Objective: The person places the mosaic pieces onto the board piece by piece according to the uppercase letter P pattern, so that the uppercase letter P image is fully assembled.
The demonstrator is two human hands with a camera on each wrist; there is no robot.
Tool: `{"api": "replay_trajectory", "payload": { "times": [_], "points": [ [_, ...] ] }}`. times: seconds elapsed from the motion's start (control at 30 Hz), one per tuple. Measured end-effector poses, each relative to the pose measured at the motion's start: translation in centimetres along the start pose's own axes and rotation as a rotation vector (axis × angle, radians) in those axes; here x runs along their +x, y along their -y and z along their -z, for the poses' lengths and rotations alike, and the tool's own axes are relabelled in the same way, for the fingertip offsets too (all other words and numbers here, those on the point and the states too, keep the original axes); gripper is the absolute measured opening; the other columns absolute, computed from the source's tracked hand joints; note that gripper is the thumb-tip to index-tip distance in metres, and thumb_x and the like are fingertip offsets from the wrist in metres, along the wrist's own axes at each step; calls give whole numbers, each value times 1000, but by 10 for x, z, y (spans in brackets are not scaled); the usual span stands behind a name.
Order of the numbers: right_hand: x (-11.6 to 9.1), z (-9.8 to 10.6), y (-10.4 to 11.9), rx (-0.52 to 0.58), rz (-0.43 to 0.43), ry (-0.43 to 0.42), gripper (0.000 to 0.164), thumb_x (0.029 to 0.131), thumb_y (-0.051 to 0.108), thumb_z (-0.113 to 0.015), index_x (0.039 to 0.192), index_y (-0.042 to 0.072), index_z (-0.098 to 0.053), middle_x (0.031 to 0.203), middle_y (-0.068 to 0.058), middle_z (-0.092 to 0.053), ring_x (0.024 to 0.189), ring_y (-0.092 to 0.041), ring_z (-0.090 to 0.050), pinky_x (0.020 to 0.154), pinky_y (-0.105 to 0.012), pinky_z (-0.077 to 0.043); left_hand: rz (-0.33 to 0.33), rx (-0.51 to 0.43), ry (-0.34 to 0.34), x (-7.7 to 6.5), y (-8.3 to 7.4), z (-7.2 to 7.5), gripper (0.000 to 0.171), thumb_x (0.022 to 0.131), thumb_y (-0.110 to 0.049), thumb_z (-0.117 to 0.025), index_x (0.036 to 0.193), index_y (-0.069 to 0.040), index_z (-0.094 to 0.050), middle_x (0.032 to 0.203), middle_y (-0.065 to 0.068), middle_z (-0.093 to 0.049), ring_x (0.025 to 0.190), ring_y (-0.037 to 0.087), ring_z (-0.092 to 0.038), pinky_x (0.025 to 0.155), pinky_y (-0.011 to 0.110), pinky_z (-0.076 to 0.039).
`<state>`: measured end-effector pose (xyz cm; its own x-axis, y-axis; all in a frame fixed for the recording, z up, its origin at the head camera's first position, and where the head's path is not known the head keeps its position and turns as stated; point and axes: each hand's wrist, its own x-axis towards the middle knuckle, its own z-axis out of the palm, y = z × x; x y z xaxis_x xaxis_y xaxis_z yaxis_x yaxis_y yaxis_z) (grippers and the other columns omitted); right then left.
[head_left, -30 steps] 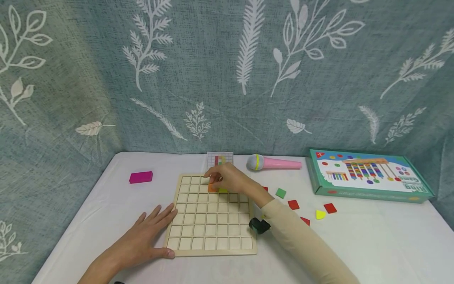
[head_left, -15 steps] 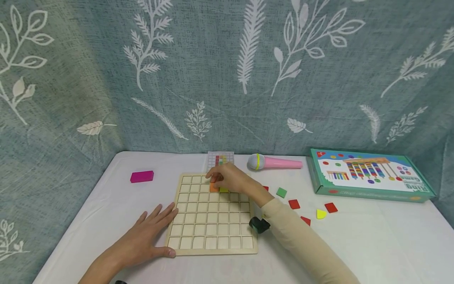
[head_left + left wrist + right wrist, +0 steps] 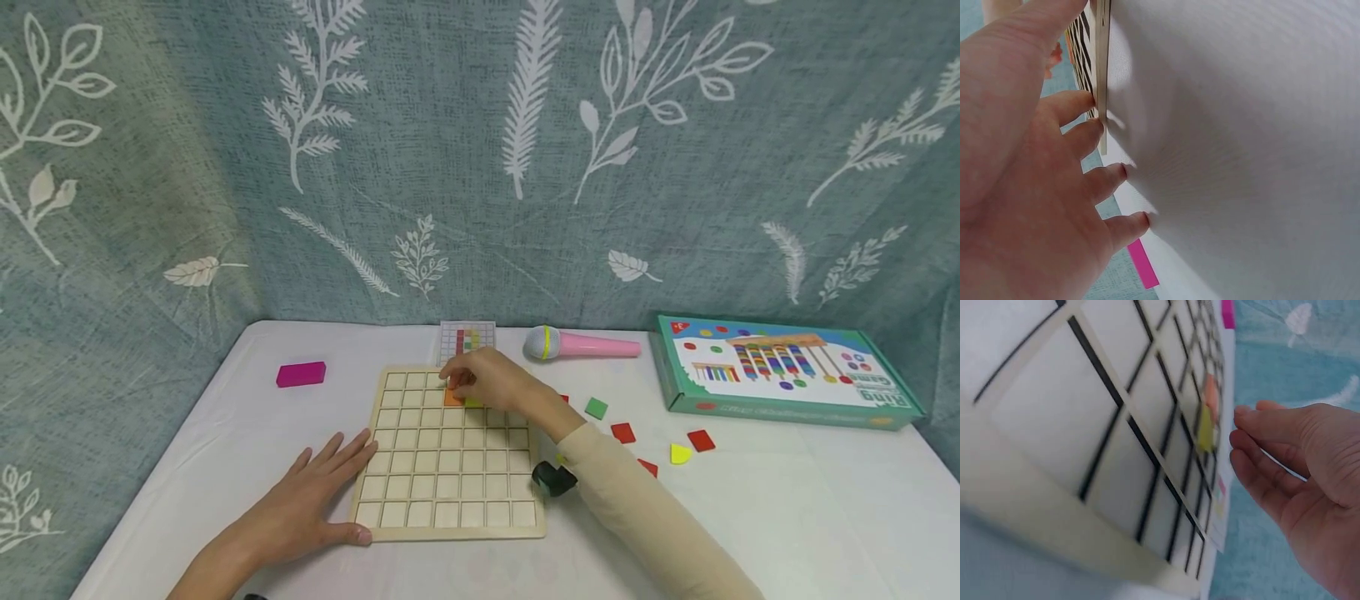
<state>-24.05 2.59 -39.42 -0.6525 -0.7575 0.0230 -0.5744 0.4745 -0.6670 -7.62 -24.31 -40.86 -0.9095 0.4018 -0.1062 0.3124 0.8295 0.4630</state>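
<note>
A wooden grid board point(image 3: 420, 534) lies flat on the table. My left hand point(image 3: 303, 508) is spread at its left side, with fingertips and thumb against the edge. In the left wrist view the fingers point(image 3: 1075, 103) touch the board's rim. My right hand point(image 3: 487, 379) is over the board's far rows, its fingers loosely bent. No piece shows between thumb and fingers in the right wrist view, where the fingertips look apart from the board. Beneath this hand, an orange tile point(image 3: 452, 398) and a yellow piece point(image 3: 472, 402) sit side by side in the grid, partly covered.
A printed pattern card point(image 3: 450, 333) lies behind the board. A pink toy microphone point(image 3: 592, 345) and a green game box point(image 3: 780, 371) lie at the back right. Loose red tiles point(image 3: 701, 440), a green tile point(image 3: 596, 408) and a yellow piece point(image 3: 680, 453) are scattered right. A magenta block point(image 3: 302, 374) lies left.
My right hand has shifted very slightly right over the same tiles. My left hand keeps its place on the board's edge.
</note>
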Motion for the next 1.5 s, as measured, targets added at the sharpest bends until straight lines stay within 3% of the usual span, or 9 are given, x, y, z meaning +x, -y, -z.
{"api": "replay_trajectory", "payload": {
  "times": [0.27, 0.43, 0.9, 1.2, 1.5],
  "points": [
    [-23, 22, -2, -44, -15, -28, 30, 92, 0, -65, 122, 0, -65, 106, -12, -69, 98, -22, -65, 85, -23, -53, 11, -3, -1, -2, 0, 0, 107, 68, -68, -71, 150, -7, -40, 158, 12, -31, 142, 49, -22, 108, 71, -15],
    [-44, 33, -8, -86, -72, -28, 30, 92, -2, -64, 122, 0, -65, 106, -11, -70, 98, -21, -66, 84, -26, -54, -3, -7, -10, -2, 0, -1, 106, 68, -67, -71, 149, -7, -40, 158, 12, -31, 142, 49, -22, 108, 71, -15],
    [-100, 47, -37, -162, -119, -83, 31, 85, -3, -72, 116, -2, -67, 109, -11, -69, 97, -25, -64, 84, -36, -55, 13, -22, 6, -1, 0, 0, 107, 67, -68, -71, 150, -8, -39, 158, 12, -30, 143, 48, -20, 109, 71, -13],
    [-113, 38, -48, -154, -160, -117, 32, 84, -3, -73, 115, 1, -68, 106, -5, -70, 97, -21, -64, 85, -35, -55, 13, -36, 4, -1, 0, -2, 107, 67, -66, -73, 150, -8, -39, 158, 12, -30, 143, 48, -20, 109, 71, -13],
    [-113, 37, -49, -161, -119, -125, 30, 84, -7, -70, 113, 0, -69, 104, -6, -70, 95, -21, -64, 86, -37, -55, 12, -29, -13, -1, 0, -4, 107, 67, -67, -72, 150, -8, -39, 158, 11, -30, 143, 48, -20, 109, 70, -12]
  ]
}}
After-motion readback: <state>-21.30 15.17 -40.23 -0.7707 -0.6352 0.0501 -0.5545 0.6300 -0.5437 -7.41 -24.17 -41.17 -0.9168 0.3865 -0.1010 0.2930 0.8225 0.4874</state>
